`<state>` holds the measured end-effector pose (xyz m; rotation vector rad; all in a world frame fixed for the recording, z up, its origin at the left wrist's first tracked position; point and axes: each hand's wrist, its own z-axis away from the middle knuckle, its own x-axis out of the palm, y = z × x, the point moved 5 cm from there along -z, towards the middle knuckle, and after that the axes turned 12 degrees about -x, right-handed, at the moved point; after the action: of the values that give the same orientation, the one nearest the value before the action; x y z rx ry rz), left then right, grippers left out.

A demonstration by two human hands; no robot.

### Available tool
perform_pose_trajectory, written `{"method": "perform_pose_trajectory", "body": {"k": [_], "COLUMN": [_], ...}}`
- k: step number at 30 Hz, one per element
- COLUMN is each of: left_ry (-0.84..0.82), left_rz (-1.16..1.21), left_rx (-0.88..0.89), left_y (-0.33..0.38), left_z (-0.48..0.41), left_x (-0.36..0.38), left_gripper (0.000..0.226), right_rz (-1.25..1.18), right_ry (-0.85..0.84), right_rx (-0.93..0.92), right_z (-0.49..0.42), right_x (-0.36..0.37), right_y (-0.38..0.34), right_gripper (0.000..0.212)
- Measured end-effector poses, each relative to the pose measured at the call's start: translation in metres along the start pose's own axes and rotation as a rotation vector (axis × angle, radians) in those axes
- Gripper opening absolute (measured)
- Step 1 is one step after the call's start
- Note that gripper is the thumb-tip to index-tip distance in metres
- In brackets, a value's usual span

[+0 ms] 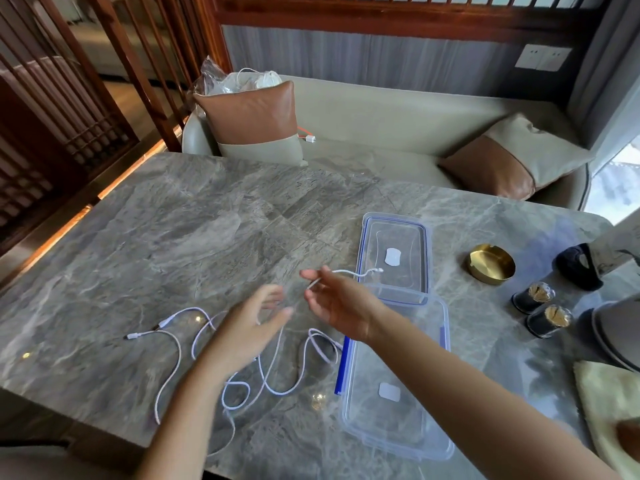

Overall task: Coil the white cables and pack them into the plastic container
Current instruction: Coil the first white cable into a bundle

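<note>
Loose white cables (242, 362) sprawl uncoiled on the grey marble surface (173, 237) under your left hand (247, 327), its grip spread wide and empty. Your right hand (337, 306) loosely pinches one cable end, just beside the clear plastic container (398, 410) and its lid (394, 254).

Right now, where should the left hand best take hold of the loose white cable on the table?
Probably at the connector end, pinched from above: it lies flat, clear of the tangled loops of the white cable, and gives the left hand a start for coiling.
</note>
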<state>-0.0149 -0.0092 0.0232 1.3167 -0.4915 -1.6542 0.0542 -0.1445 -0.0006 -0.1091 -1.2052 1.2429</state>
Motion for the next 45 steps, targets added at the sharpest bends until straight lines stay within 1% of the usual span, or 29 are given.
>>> {"method": "perform_pose_trajectory", "body": {"k": [2, 4, 5, 7, 8, 10, 12, 13, 15, 17, 18, 21, 23, 25, 27, 30, 33, 35, 37, 39, 42, 45], "left_ry": [-0.031, 0.006, 0.023, 0.060, 0.075, 0.094, 0.094, 0.089, 0.069, 0.059, 0.063, 0.115, 0.158, 0.185, 0.177, 0.062, -0.018, -0.024, -0.022, -0.030, -0.041, -0.045], "left_rz": [-0.005, -0.020, -0.028, -0.043, -0.040, -0.014, -0.011, -0.007, 0.022, 0.093, 0.148, 0.280, 0.274, 0.238, 0.236, 0.295, 0.314, 0.341, 0.364, 0.390, 0.448, 0.511], "left_rx": [0.041, 0.042, 0.054, 0.083, 0.094, 0.098, 0.115, 0.130, 0.165, 0.206, 0.223, 0.225, 0.217, 0.194, 0.137, 0.032, -0.008, -0.027, -0.030, -0.015, 0.001, 0.029], "left_y": [0.018, 0.023, 0.024, 0.022, 0.023, 0.023, 0.027, 0.030, 0.039, 0.048, 0.050, 0.051, 0.049, 0.043, 0.036, 0.026, 0.020, 0.018, 0.018, 0.021, 0.025, 0.030], "left_z": [-0.004, -0.006, -0.006, -0.006, -0.005, -0.005, -0.004, -0.004, -0.002, 0.000, 0.001, 0.001, 0.001, -0.002, -0.007, -0.011, -0.010, -0.008, -0.005, 0.000, 0.007, 0.012], "left_x": [0.017, 0.022, 0.021, 0.018, 0.015, 0.009, 0.005, 0.005, 0.003, -0.002, -0.006, -0.022, -0.027, -0.025, -0.016, 0.007, 0.027, 0.036, 0.044, 0.053, 0.065, 0.074], "left_gripper": [0.013, 0.003, 0.006, 0.017, 0.017, 0.016, 0.017, 0.018, 0.019, 0.022, 0.024, 0.029, 0.028, 0.024, 0.023, 0.025, 0.028, 0.027, 0.028, 0.032, 0.040, 0.050], "right_rz": [0.123, 0.256, 0.358, 0.694, 0.866, 1.116, 1.243, 1.292, 1.434, 1.555, 1.568, 1.542, 1.488, 1.318, 1.062, 0.808, 0.576, 0.389, 0.249, 0.215, 0.248, 0.218], "right_ry": [-0.053, -0.067, -0.069, -0.067, -0.067, -0.035, -0.014, -0.042, -0.133, -0.153, -0.142, -0.133, -0.133, -0.136, -0.151, -0.168, -0.197, -0.195, -0.174, -0.146, -0.102, -0.065], "right_rx": [-0.019, -0.051, -0.072, -0.154, -0.218, -0.408, -0.594, -0.639, -0.657, -0.644, -0.628, -0.584, -0.545, -0.476, -0.401, -0.341, -0.310, -0.298, -0.306, -0.329, -0.373, -0.416], "right_z": [0.001, 0.004, 0.007, 0.014, 0.017, 0.019, 0.021, 0.020, 0.016, 0.011, 0.010, 0.010, 0.012, 0.014, 0.018, 0.027, 0.034, 0.038, 0.041, 0.043, 0.045, 0.046], "right_x": [0.007, 0.004, 0.000, -0.011, -0.015, -0.020, -0.023, -0.023, -0.022, -0.027, -0.032, -0.048, -0.054, -0.056, -0.055, -0.054, -0.054, -0.053, -0.052, -0.053, -0.051, -0.048], "right_y": [0.000, -0.005, -0.009, -0.021, -0.029, -0.045, -0.056, -0.057, -0.052, -0.050, -0.050, -0.051, -0.053, -0.055, -0.055, -0.053, -0.048, -0.046, -0.045, -0.043, -0.039, -0.032], "right_gripper": [0.036, 0.033, 0.032, 0.035, 0.038, 0.037, 0.024, 0.021, 0.024, 0.012, 0.012, 0.017, 0.020, 0.024, 0.027, 0.028, 0.029, 0.025, 0.015, 0.008, 0.013, 0.015]}}
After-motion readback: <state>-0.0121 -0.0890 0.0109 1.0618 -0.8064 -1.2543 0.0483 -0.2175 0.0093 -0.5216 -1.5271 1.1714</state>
